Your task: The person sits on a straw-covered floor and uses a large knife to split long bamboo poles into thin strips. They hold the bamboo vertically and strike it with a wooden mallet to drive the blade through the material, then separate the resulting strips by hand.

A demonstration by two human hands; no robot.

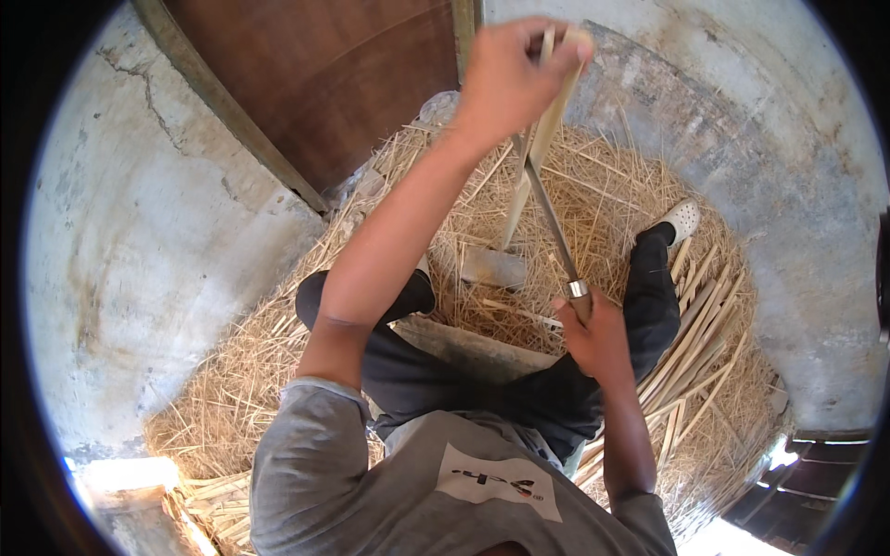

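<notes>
Raised at the top of the view, my left hand [514, 79] is closed around the upper end of a pale split bamboo strip [551, 120]. The strip hangs down and looks split into two lengths, the lower end close to a grey block [494, 269] on the ground. My right hand [598, 341] grips the handle of a long narrow-bladed knife [551, 221] with a metal collar. Its blade points up and away, and the tip end meets the bamboo below my left hand. Motion blurs the left fingers slightly.
Shavings and straw-like scraps [593, 199] cover the floor around my legs. Several long bamboo strips [700, 324] lie in a bundle beside my right leg. A brown wooden door [324, 74] and worn plaster walls [158, 213] enclose the space.
</notes>
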